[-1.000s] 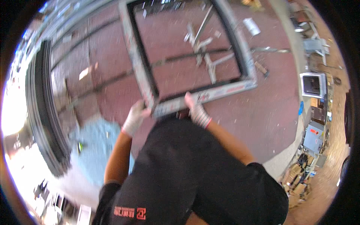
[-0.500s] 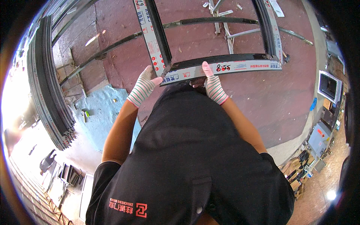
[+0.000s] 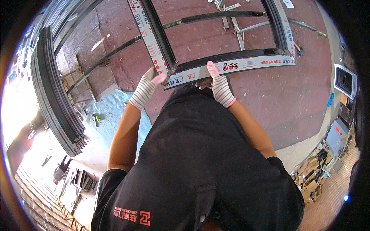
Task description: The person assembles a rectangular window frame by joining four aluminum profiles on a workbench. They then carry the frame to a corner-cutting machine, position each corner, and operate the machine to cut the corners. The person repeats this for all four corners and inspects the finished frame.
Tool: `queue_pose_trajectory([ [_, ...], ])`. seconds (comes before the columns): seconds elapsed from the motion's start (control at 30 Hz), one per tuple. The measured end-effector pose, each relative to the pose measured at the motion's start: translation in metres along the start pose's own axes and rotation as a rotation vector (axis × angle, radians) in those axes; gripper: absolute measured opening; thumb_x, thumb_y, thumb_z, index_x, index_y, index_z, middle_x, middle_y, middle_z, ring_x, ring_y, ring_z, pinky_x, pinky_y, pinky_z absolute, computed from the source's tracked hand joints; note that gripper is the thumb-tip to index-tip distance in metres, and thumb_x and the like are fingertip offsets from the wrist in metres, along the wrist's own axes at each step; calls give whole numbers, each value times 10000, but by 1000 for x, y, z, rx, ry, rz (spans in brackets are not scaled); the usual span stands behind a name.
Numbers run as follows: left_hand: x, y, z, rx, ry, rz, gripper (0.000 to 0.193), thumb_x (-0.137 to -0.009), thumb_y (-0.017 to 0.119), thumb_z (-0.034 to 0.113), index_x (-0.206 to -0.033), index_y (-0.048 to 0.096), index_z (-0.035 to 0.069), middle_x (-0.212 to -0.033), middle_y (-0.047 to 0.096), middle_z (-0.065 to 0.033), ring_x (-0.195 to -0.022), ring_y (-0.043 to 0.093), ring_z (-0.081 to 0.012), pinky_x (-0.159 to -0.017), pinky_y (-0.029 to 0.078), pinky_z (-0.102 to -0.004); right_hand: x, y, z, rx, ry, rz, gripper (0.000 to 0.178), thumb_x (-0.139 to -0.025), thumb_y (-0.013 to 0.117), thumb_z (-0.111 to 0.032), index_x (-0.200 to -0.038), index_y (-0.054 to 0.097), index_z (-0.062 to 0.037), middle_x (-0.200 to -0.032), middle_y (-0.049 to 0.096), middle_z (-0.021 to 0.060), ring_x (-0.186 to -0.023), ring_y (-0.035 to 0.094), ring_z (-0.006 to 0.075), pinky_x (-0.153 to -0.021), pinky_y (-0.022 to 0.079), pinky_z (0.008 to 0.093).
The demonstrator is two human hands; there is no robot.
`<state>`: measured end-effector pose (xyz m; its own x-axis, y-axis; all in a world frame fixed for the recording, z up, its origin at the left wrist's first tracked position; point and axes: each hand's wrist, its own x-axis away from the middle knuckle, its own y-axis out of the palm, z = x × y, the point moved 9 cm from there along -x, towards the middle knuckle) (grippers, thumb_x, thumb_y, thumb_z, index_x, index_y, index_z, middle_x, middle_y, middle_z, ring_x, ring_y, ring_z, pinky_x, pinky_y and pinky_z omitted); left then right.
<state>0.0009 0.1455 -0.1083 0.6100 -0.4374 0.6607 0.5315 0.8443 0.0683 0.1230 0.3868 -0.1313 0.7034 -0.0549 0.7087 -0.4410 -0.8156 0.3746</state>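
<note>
A dark metal frame lies in front of me, its faces covered with printed white film. Its near bar [image 3: 254,63] crosses my front; a left bar [image 3: 149,38] and a right bar [image 3: 280,32] run away from it. My right hand [image 3: 222,90], in a striped glove with pink fingertips, grips the near bar, thumb on the film and fingers curled beneath. Beside the near left corner is my left hand [image 3: 142,91], gloved alike, with thumb and fingers apart; its outer fingers are partly hidden. The joint at that corner [image 3: 171,71] looks rough, with a small gap.
A dark support rail [image 3: 208,17] passes under the frame. Stacked dark profiles [image 3: 58,96] stand at left, near a blue sheet [image 3: 115,109] on the floor. A hammer [image 3: 299,49] lies beyond the right corner. Cartons [image 3: 310,175] and a grey machine [image 3: 337,136] are at right.
My left thumb has come slightly off the frame's corner. The right hand keeps its grip. The view has tilted a little, shifting the surroundings.
</note>
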Motion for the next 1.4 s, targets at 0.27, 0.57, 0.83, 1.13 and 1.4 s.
queue_pose_trajectory([
  [0.27, -50, 23, 14, 502, -72, -101, 763, -972, 564, 709, -1343, 591, 43, -1193, 712, -158, -1054, 716, -305, -953, 594, -466, -2, 21, 10, 59, 2, -122, 536, -1057, 592, -499, -1114, 692, 24, -918, 754, 147, -752, 750, 206, -673, 612, 306],
  [0.57, -51, 27, 16, 601, -96, -105, 779, -977, 518, 737, -1324, 606, 45, -1158, 715, -166, -1049, 723, -337, -963, 591, -498, 2, 32, 11, 12, 60, -146, 546, -1065, 576, -507, -1130, 691, 23, -928, 754, 152, -774, 750, 217, -714, 610, 310],
  [0.83, -56, 22, 10, 542, -98, -47, 570, -1008, 625, 547, -1284, 639, 49, -1145, 724, -151, -1031, 725, -301, -931, 597, -459, 2, 37, 9, 15, 35, -149, 573, -1047, 595, -534, -1134, 686, 25, -916, 753, 151, -771, 752, 216, -717, 614, 311],
  [1.13, -53, 16, -9, 431, -133, 20, 638, -953, 698, 567, -1313, 641, 42, -1197, 726, -113, -1060, 711, -252, -956, 572, -409, 0, 40, 13, -75, 46, -104, 551, -1044, 605, -531, -1108, 685, 10, -920, 751, 147, -739, 749, 219, -671, 615, 318],
  [1.4, -43, -12, -10, 270, -166, 212, 505, -983, 719, 475, -1315, 632, 106, -1086, 644, -12, -1002, 615, -142, -903, 476, -319, -2, 37, 15, 74, 46, -191, 587, -1022, 607, -594, -1142, 700, -27, -990, 738, 100, -812, 711, 198, -683, 608, 343],
])
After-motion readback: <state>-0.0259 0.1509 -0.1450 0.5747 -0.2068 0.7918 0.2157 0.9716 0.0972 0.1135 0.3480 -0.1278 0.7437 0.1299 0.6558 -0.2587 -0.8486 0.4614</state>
